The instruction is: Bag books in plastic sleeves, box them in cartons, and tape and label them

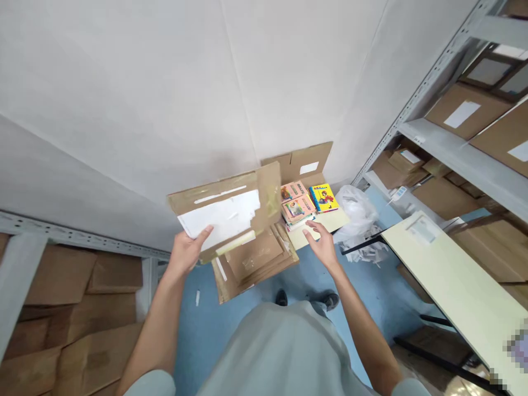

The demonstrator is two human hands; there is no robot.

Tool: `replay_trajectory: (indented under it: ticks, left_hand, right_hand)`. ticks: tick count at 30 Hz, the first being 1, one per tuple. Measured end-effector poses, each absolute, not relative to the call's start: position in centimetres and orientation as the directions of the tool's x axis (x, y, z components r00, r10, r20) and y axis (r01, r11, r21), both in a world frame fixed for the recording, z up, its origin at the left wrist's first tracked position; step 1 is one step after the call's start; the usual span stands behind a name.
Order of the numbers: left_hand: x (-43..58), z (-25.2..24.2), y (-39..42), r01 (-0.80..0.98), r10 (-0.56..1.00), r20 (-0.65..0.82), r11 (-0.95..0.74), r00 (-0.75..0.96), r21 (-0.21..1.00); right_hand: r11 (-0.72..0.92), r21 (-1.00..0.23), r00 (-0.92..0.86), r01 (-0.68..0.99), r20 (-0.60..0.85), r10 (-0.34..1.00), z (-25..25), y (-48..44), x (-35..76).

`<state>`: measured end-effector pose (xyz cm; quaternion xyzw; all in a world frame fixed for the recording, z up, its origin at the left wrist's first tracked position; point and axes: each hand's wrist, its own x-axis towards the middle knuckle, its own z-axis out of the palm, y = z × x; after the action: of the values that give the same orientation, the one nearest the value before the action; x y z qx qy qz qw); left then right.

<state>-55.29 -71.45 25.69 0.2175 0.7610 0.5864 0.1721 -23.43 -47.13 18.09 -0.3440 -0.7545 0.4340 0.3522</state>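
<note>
My left hand (187, 252) grips the lower left edge of a flattened cardboard box (268, 190), thumb on top of the large torn white label (223, 217) on its face. Held tilted, the box hangs over a stack of flat cardboard (256, 258). To the right, my right hand (322, 242) is open with its fingers apart and nothing in it. Just beyond its fingertips are stacked pink-covered books (299, 208) and a yellow-covered book (324, 198) on a pale surface (333, 221). Behind the books an upright cardboard piece (297, 162) leans near the wall.
A white wall (165, 99) stands ahead. Shelves of cardboard boxes (61, 275) rise at left, with more boxes (462, 110) on the right rack. A plastic bag (357, 206) and paper scraps lie right of the books, near a pale table (445, 280). The floor (202, 335) is blue.
</note>
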Motion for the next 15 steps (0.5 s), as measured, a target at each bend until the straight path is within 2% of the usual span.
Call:
replay_trajectory:
  ticks: [4,7,10,15]
  left_hand:
    - [-52.4,26.2,-68.0,-0.077,0.686,-0.145,0.129,-0.713,0.989]
    - [-49.7,25.8,-64.1,-0.176,0.774,-0.271,0.207,-0.573,0.962]
    - [-46.7,25.6,-59.4,-0.188,0.853,-0.341,0.288,-0.396,0.939]
    - [-39.8,25.1,-51.3,-0.142,0.920,-0.368,0.349,-0.137,0.926]
  right_hand:
    - [0.221,-0.971,-0.424,0.089,0.164,0.891,19.3,-44.4,-20.9]
    - [0.064,-0.998,-0.454,-0.027,0.069,0.888,20.5,-43.2,-17.0]
    - [-0.061,-0.992,-0.450,-0.111,-0.005,0.893,21.5,-42.8,-12.1]
    - [-0.072,-0.988,-0.203,-0.136,-0.044,0.978,21.6,-42.8,-2.8]
